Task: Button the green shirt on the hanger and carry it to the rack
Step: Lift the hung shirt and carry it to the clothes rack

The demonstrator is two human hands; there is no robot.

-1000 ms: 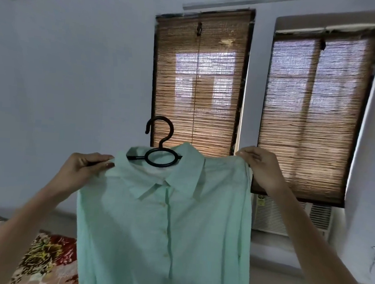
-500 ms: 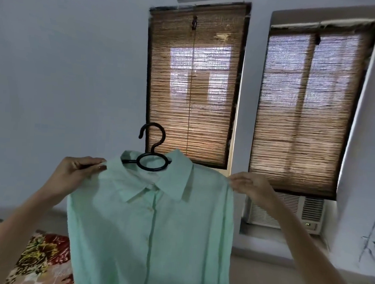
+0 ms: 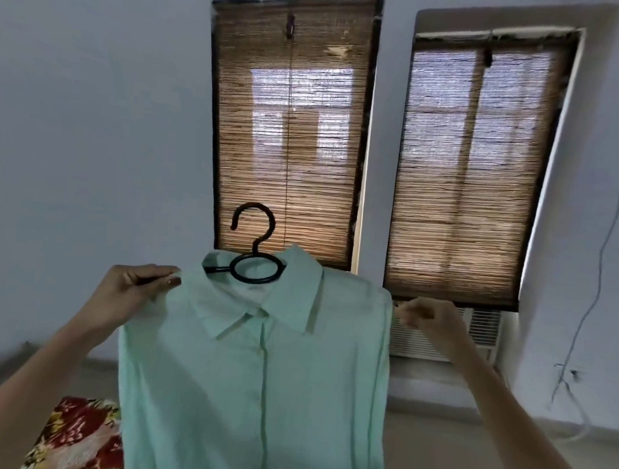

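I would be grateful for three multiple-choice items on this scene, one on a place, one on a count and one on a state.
1. Where in view is the red-and-yellow floral cloth? A lower left; B lower right; C top centre.
2. How many brown slatted window blinds are in view? A one; B two; C four.
3. What is the left hand doing? A hanging idle; B touching a blind; C pinching the pale green shirt's shoulder.
Answers: 1 A, it fills the lower-left corner; 2 B, two hang side by side; 3 C, its fingers pinch fabric beside the collar.
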